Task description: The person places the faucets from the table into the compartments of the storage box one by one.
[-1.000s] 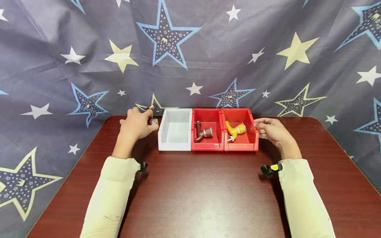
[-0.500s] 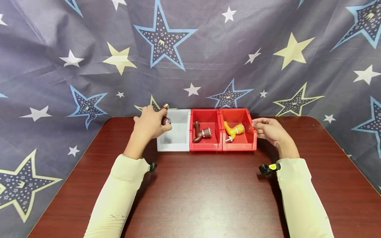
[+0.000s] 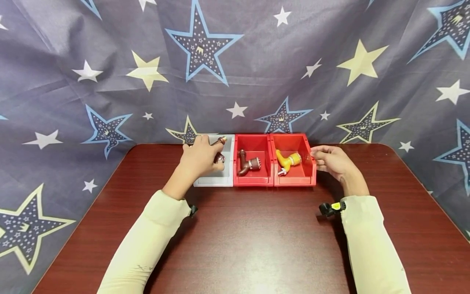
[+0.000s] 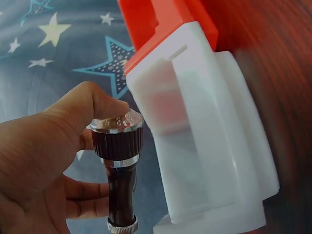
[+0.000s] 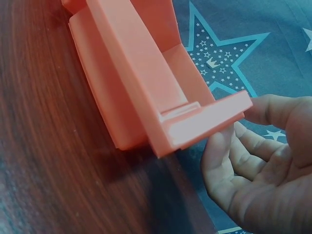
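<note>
Over the white bin (image 3: 214, 181), my left hand (image 3: 200, 157) holds a dark brown tap (image 3: 219, 158) with shiny metal ends. The left wrist view shows the thumb on the tap's silver-capped knob (image 4: 118, 141), with fingers behind its body. A brown tap (image 3: 244, 168) lies in the middle red bin (image 3: 253, 181). In the right-hand orange-red bin (image 3: 293, 181) lies a yellow tap (image 3: 287, 161) with a silver tip. My right hand (image 3: 335, 161) pinches that bin's outer side rim between thumb and index finger, as the rim (image 5: 209, 119) in the right wrist view shows.
Side by side, the three bins stand near the back of the dark red-brown table (image 3: 249, 228). A grey star-patterned cloth (image 3: 235, 90) hangs close behind them. Black devices (image 3: 330, 208) are strapped at both wrists.
My left hand has carried the dark brown tap rightward, from left of the white bin to over it, and a little lower. The right hand stays at its bin.
</note>
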A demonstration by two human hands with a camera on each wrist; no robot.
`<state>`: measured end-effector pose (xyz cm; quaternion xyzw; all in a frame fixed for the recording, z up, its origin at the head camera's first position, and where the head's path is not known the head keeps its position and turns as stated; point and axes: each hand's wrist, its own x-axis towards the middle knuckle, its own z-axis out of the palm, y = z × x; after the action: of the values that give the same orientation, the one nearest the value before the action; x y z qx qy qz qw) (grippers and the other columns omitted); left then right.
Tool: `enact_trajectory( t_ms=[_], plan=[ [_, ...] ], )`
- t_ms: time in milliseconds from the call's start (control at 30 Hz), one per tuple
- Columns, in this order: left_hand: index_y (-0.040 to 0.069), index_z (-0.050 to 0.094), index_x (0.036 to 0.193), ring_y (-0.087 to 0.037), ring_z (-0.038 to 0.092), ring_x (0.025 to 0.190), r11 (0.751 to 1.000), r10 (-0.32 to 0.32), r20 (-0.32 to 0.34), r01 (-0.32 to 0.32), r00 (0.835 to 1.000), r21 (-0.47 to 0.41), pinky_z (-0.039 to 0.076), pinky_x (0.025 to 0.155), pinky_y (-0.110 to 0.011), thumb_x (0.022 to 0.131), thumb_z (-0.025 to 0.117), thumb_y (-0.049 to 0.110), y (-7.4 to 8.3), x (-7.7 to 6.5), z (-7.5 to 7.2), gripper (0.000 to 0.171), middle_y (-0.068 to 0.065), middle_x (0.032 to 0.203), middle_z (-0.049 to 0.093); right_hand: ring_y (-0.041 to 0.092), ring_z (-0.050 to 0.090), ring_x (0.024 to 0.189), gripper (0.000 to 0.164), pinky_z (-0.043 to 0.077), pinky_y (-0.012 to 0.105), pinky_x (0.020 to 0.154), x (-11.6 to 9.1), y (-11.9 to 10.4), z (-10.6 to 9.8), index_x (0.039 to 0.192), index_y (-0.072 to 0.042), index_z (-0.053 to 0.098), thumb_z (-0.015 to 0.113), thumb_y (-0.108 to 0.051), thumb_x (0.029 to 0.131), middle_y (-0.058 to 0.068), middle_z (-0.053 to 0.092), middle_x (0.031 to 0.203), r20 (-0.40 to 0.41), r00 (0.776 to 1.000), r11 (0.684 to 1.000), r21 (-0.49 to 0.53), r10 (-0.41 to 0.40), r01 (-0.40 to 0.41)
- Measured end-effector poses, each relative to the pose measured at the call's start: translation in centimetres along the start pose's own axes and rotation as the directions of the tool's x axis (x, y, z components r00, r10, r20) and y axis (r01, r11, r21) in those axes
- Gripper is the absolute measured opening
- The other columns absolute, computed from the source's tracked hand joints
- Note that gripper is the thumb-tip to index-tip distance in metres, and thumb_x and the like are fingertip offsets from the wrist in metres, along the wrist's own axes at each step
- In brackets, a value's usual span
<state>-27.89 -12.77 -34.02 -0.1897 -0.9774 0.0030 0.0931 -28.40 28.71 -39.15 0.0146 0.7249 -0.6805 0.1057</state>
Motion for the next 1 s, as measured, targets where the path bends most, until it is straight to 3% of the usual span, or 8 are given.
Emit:
enact_trajectory(
  t_ms=[133, 500, 1000],
  plan=[
    [0.02, 0.062, 0.101, -0.037, 0.047, 0.111, 1.0, 0.014, 0.018, -0.014, 1.0, 0.004, 0.046, 0.077, -0.066, 0.074, 0.07, 0.037, 0.4, 0.0, 0.3, 0.033, -0.02, 0.108, 0.053, 0.009, 0.068, 0.078, 0.039, 0.06, 0.026, 0.075, -0.1, 0.0, 0.0, 0.137, 0.012, 0.045, 0.054, -0.007, 0.103, -0.004, 0.071, 0.091, 0.0, 1.0, 1.0, 0.001, -0.001, 0.001],
    [0.02, 0.068, 0.115, -0.036, 0.047, 0.114, 0.999, 0.038, 0.048, -0.04, 0.998, 0.034, 0.046, 0.076, -0.061, 0.077, 0.078, 0.043, 0.8, 0.1, 1.7, 0.045, -0.02, 0.11, 0.056, 0.01, 0.068, 0.079, 0.036, 0.06, 0.026, 0.074, -0.1, 0.0, 0.0, 0.134, 0.011, 0.047, 0.054, -0.005, 0.103, -0.003, 0.072, 0.09, 0.004, 1.0, 1.0, 0.017, -0.006, 0.006],
    [0.019, 0.069, 0.112, -0.037, 0.048, 0.112, 0.994, 0.047, 0.057, -0.052, 0.997, 0.096, 0.045, 0.08, -0.065, 0.078, 0.077, 0.041, 1.7, 0.0, 2.6, 0.041, -0.02, 0.11, 0.058, 0.009, 0.068, 0.079, 0.04, 0.06, 0.026, 0.075, 0.0, 0.0, 0.0, 0.137, 0.011, 0.046, 0.055, -0.007, 0.103, -0.004, 0.072, 0.091, 0.004, 1.0, 1.0, 0.006, 0.003, -0.003]
  ],
)
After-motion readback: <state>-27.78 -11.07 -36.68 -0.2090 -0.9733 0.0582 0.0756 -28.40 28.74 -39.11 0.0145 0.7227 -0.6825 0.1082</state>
